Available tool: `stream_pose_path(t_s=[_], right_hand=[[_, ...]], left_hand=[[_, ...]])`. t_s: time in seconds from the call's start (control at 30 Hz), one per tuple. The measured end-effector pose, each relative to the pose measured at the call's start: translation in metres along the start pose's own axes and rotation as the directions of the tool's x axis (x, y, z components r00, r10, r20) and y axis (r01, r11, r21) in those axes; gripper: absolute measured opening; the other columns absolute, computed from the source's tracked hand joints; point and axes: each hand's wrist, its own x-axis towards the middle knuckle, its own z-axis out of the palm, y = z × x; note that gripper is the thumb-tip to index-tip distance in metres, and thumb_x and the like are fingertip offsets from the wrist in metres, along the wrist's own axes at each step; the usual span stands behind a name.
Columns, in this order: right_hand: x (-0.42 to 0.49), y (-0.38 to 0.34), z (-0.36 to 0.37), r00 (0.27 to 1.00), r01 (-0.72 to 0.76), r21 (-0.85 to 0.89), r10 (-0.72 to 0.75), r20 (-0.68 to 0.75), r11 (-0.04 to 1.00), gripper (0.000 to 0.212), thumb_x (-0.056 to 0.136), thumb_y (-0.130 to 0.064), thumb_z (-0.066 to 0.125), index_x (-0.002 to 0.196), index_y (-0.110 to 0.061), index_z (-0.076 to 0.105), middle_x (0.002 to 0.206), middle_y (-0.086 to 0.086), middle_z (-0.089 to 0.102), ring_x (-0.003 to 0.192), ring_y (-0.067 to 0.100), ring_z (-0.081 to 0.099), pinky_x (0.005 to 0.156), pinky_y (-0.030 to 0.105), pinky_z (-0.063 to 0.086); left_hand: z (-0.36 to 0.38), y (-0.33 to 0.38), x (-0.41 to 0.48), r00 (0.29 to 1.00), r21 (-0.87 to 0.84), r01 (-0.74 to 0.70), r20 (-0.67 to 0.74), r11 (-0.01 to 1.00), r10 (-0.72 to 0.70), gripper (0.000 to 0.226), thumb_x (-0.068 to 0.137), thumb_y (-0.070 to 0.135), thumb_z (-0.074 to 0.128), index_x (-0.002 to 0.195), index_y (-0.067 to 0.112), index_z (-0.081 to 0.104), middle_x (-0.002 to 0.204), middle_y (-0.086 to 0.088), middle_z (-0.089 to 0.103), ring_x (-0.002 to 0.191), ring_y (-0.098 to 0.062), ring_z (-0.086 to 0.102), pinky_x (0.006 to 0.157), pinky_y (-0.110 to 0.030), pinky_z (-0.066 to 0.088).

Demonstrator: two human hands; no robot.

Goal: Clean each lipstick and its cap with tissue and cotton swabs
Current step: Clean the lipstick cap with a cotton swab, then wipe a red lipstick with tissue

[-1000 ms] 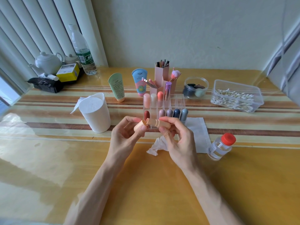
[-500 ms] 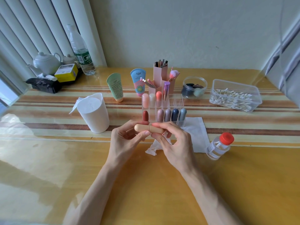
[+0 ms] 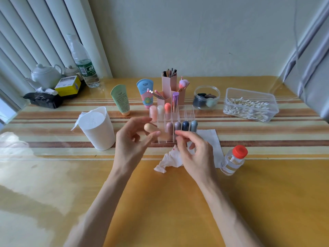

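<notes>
Tan lipstick (image 3: 151, 128), blurred, tilted at organizer (image 3: 188, 113) front-left corner, pinched by left hand (image 3: 131, 143). Right hand (image 3: 195, 155) apart, loosely curled, holding nothing, over crumpled tissue (image 3: 169, 161). 4 others in front row.

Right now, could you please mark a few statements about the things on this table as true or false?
1. The left hand holds a beige lipstick. True.
2. The red-capped bottle lies on its side. False: it stands upright, to the right of the right hand.
3. The cotton swabs sit in a clear box with no lid on it. True.
4. The right hand grips the crumpled tissue. False: the tissue lies on the table, and the fingers appear to hold nothing.
5. The white tissue cup stands to the left of the left hand. True.
</notes>
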Motion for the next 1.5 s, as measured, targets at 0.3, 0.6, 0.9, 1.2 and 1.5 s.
stream_pose_path(t_s=[0.3,0.6,0.9,1.2,1.5], right_hand=[[0.001,0.011,0.004,0.996,-0.08,-0.092,0.077,-0.038,0.993,0.023,0.095,-0.006,0.069,0.112,-0.019,0.078,0.103,-0.009,0.077,0.093,0.0,0.065,0.079,0.003,0.043],[0.001,0.011,0.003,0.996,-0.086,-0.121,0.085,-0.016,0.989,0.021,0.097,-0.007,0.067,0.112,-0.016,0.077,0.104,-0.008,0.074,0.092,0.001,0.064,0.078,0.004,0.045],[0.0,0.011,0.003,0.997,-0.074,-0.119,0.074,-0.003,0.99,0.021,0.096,-0.006,0.068,0.11,-0.016,0.077,0.101,-0.009,0.072,0.084,-0.01,0.062,0.074,0.004,0.043],[-0.002,0.005,0.004,1.0,0.008,-0.04,-0.007,0.03,0.999,0.017,0.095,-0.017,0.075,0.112,-0.017,0.077,0.094,-0.011,0.07,0.089,0.005,0.067,0.076,0.007,0.044],[-0.007,0.003,0.013,0.963,0.229,-0.097,-0.21,0.171,0.969,0.024,0.091,-0.029,0.081,0.112,-0.018,0.078,0.101,-0.012,0.075,0.094,0.01,0.063,0.086,0.035,0.053]], left_hand=[[0.016,-0.007,0.032,0.973,0.532,-0.228,0.096,0.815,0.209,0.035,0.076,0.029,0.092,0.107,0.021,0.079,0.104,0.006,0.072,0.093,-0.017,0.064,0.08,-0.034,0.054],[0.019,-0.026,0.029,0.935,0.67,-0.354,0.229,0.652,0.272,0.044,0.079,0.035,0.088,0.117,0.018,0.076,0.096,0.0,0.077,0.095,-0.029,0.064,0.084,-0.041,0.049],[0.004,-0.028,0.014,0.953,0.561,-0.299,0.137,0.772,0.27,0.05,0.087,0.006,0.083,0.134,0.018,0.069,0.106,0.011,0.073,0.1,-0.02,0.068,0.087,-0.037,0.055],[-0.009,-0.008,-0.003,0.977,0.193,-0.107,-0.161,0.975,0.139,0.018,0.095,0.01,0.075,0.111,0.018,0.076,0.094,0.02,0.076,0.084,0.001,0.062,0.078,-0.018,0.048],[-0.001,-0.009,-0.025,1.0,-0.043,-0.005,-0.017,0.999,0.005,0.014,0.088,0.017,0.08,0.1,0.013,0.076,0.094,-0.002,0.08,0.09,-0.024,0.078,0.086,-0.046,0.062]])
